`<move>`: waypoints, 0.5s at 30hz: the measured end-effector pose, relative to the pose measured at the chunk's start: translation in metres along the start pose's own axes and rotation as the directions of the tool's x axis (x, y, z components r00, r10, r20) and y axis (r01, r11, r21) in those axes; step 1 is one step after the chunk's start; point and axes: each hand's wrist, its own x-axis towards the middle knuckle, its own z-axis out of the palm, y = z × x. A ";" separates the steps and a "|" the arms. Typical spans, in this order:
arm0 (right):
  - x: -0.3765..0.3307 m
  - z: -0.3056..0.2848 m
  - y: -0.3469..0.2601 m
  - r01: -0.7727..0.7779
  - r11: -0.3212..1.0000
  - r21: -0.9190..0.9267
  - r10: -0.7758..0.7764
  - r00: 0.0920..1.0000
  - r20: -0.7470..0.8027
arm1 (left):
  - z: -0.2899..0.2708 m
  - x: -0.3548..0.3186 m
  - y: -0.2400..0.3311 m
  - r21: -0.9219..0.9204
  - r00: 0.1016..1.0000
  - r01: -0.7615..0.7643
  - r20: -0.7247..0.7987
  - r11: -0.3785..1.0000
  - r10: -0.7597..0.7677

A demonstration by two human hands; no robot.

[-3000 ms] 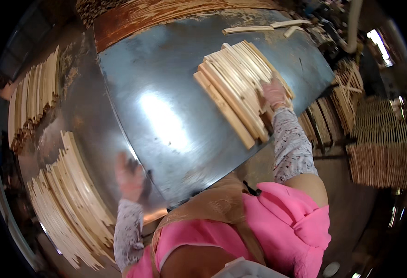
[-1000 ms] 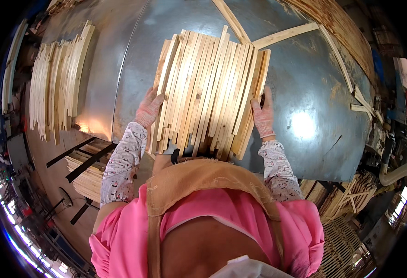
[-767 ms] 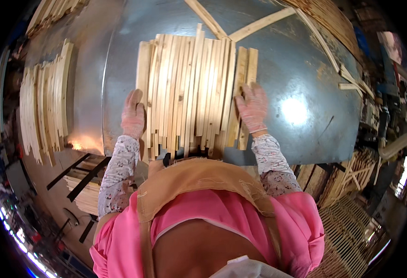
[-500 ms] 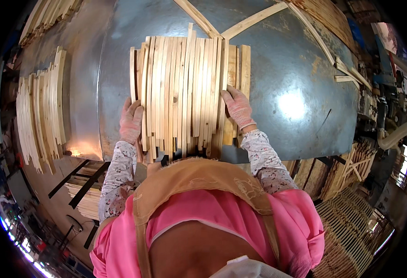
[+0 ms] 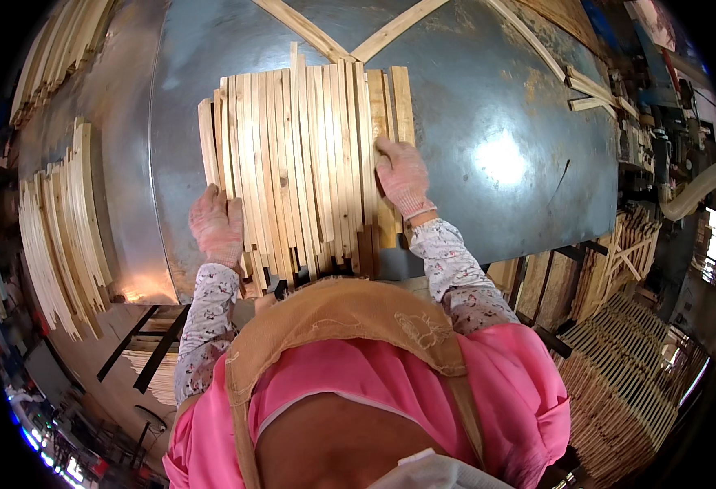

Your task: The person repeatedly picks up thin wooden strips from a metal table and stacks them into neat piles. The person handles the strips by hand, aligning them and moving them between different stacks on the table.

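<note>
A row of narrow wooden strips (image 5: 280, 163) lies side by side on the metal tabletop (image 5: 472, 106) in front of me, their ends uneven. My left hand (image 5: 217, 224), in a pale pinkish glove, is closed against the row's left side, near its lower end. On the opposite side, my right hand (image 5: 403, 174), gloved alike, has its curled fingers against the right-hand strips. Wider boards (image 5: 401, 106) show beside and beneath the row there. Fingertips of both hands are partly hidden against the wood.
More strips are stacked at the left (image 5: 60, 236) and far left (image 5: 60, 49). Two slats meet in a V (image 5: 313, 28) beyond the row. Small wood pieces (image 5: 590, 94) lie at the table's right edge. Slatted wooden panels (image 5: 619, 383) are stacked at lower right.
My view has turned slightly, so the table's contents appear further left. The rightmost strip of the row sits closer in line with the others. Both hands stay at the row's sides.
</note>
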 end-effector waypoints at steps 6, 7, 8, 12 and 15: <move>-0.004 0.010 -0.008 -0.236 0.960 -0.152 0.239 0.971 0.003 | -0.002 0.003 -0.005 0.014 0.995 -0.086 -0.046 0.996 0.086; -0.002 0.016 -0.004 -0.202 0.963 -0.176 0.207 0.978 0.014 | 0.002 0.004 -0.007 0.020 0.991 -0.112 -0.066 0.993 0.113; -0.001 0.017 -0.008 -0.158 0.967 -0.200 0.167 0.985 0.030 | 0.005 0.003 -0.009 -0.002 0.992 -0.103 -0.074 0.995 0.103; -0.006 0.013 -0.023 -0.272 0.960 -0.061 0.272 0.962 -0.019 | 0.014 0.001 -0.013 -0.144 0.986 -0.079 -0.157 0.986 0.056; -0.007 0.022 -0.009 -0.243 0.969 0.049 0.247 0.963 -0.107 | -0.006 0.006 -0.001 -0.064 0.968 -0.153 -0.213 0.986 0.136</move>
